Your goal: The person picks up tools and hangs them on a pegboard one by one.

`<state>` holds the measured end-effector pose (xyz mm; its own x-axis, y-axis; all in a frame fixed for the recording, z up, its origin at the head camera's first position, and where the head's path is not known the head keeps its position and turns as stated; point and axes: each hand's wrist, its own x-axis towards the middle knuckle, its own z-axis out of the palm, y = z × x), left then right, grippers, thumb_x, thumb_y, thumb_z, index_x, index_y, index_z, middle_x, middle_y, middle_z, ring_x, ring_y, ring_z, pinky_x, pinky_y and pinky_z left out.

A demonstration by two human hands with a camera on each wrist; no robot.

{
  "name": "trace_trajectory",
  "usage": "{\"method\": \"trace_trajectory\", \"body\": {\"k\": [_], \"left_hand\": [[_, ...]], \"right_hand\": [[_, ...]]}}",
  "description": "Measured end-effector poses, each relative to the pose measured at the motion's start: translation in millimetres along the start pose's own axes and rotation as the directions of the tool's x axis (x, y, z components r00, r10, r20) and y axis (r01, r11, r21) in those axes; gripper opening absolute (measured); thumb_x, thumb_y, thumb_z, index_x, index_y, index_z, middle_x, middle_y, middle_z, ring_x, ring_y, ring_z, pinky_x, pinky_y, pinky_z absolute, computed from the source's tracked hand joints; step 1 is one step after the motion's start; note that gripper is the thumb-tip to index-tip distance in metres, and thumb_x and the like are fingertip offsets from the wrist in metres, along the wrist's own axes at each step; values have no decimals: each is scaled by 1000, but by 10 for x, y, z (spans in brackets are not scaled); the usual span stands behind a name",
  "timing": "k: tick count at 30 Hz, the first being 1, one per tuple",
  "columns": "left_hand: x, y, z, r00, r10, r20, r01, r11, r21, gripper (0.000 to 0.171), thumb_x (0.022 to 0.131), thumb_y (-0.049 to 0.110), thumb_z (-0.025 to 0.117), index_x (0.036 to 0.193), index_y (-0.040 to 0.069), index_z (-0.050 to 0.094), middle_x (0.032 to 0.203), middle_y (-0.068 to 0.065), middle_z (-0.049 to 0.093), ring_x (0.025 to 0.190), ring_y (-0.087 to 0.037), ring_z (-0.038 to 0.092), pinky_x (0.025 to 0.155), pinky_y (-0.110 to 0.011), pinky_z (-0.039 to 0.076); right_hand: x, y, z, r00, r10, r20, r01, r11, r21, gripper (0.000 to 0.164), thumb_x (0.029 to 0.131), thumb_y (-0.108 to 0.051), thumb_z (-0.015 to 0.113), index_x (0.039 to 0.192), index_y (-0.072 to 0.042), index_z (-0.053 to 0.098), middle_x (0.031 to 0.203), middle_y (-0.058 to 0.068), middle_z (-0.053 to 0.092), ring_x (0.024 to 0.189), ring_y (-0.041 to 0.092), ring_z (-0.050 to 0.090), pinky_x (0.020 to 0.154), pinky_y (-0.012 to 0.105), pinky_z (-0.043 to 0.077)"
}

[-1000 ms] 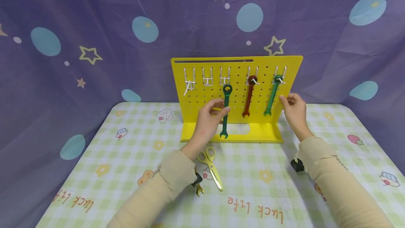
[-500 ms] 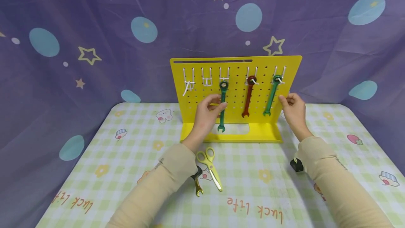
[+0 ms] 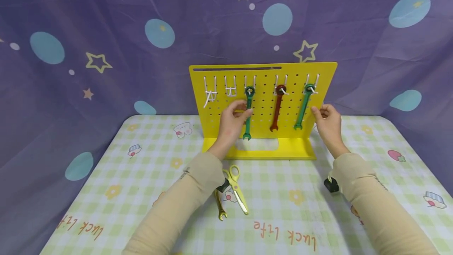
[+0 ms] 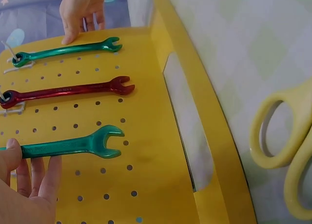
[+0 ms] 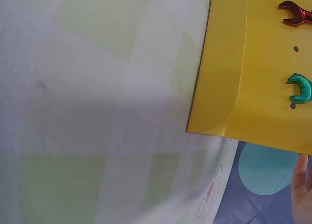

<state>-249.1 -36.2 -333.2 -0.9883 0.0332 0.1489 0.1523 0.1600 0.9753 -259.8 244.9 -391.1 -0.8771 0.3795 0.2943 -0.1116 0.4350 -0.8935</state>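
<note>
A yellow pegboard (image 3: 262, 70) stands upright at the back of the table. My left hand (image 3: 243, 113) pinches the shaft of a green wrench (image 3: 247, 115), whose ring end is up at the third white hook (image 3: 250, 83). The left wrist view shows that green wrench (image 4: 73, 146) flat against the board, with my fingers (image 4: 29, 177) on its shaft. A red wrench (image 3: 277, 107) and a second green wrench (image 3: 303, 107) hang from hooks further right. My right hand (image 3: 323, 115) grips the board's right edge beside that second green wrench.
Yellow scissors (image 3: 236, 187) and a gold wrench (image 3: 219, 206) lie on the checked tablecloth (image 3: 141, 176) under my left forearm. Two empty white hooks (image 3: 211, 89) are at the board's upper left. A purple curtain (image 3: 106, 19) hangs close behind.
My left hand has lifted the green wrench up and slightly left, so its ring end has come level with the third hook. My right hand has stayed on the board's edge.
</note>
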Motion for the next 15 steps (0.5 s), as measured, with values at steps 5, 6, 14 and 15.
{"method": "trace_trajectory", "body": {"k": [5, 6, 14, 15], "left_hand": [[58, -24, 11, 1000, 2, -14, -2, 1000, 14, 28, 93, 15, 71, 119, 7, 66, 112, -7, 66, 98, -24, 63, 81, -33, 55], [67, -32, 15, 1000, 5, -18, -4, 1000, 19, 28, 93, 14, 71, 119, 7, 66, 112, -7, 66, 98, -24, 63, 82, -33, 55], [135, -88, 70, 998, 49, -47, -46, 996, 73, 28, 92, 14, 71, 119, 5, 66, 111, -8, 68, 99, -23, 62, 89, -31, 51], [139, -94, 75, 997, 51, -50, -47, 996, 73, 27, 92, 14, 71, 118, 5, 66, 111, -8, 68, 99, -23, 61, 89, -31, 50]], "right_hand": [[5, 11, 2, 1000, -8, -3, 8, 1000, -3, 33, 99, -27, 61, 100, 5, 55, 86, -3, 58, 75, -1, 52, 64, 11, 46], [5, 12, 1, 1000, -10, -3, 10, 1000, -3, 33, 99, -27, 61, 100, 5, 55, 86, -3, 58, 75, -1, 52, 64, 11, 46], [8, 12, -2, 1000, 0, 1, 0, 1000, -9, 34, 99, -28, 60, 101, 5, 55, 86, -2, 58, 75, -1, 52, 64, 11, 46], [9, 13, -1, 1000, 1, 1, -1, 1000, -8, 34, 99, -28, 61, 101, 6, 55, 86, -2, 58, 75, -1, 52, 64, 11, 46]]}}
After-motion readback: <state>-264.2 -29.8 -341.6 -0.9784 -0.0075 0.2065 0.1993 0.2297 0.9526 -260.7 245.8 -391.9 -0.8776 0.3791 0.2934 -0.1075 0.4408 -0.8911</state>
